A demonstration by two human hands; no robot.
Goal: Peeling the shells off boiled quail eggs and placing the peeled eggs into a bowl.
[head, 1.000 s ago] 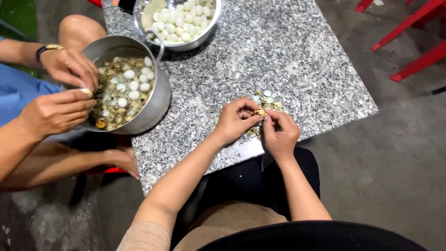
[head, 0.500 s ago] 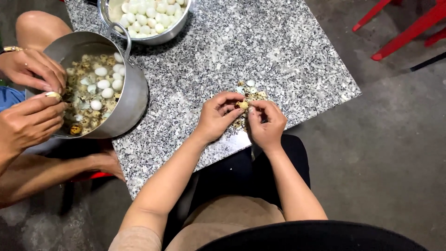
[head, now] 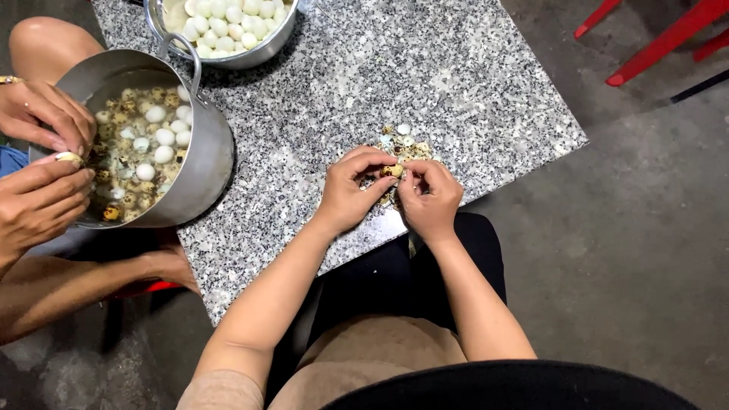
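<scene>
My left hand [head: 351, 190] and my right hand [head: 430, 196] meet over the near edge of a speckled granite table [head: 425, 68]. Together their fingertips pinch one small speckled egg [head: 393, 171]. Just beyond it lies a little heap of eggs and shell bits [head: 404, 144] on the stone. My legs in dark trousers are under the table edge.
A steel pot [head: 201, 163] of speckled and peeled eggs stands at the left, with another person's two hands [head: 42, 163] at its rim holding an egg. A steel bowl of white peeled eggs [head: 228, 23] is at the top. Red chair legs [head: 661, 42] stand on the concrete floor at right.
The view has shifted, so everything sits further left in the picture. My hands stay together on the egg, fingers working at it. The other person's hands remain at the pot.
</scene>
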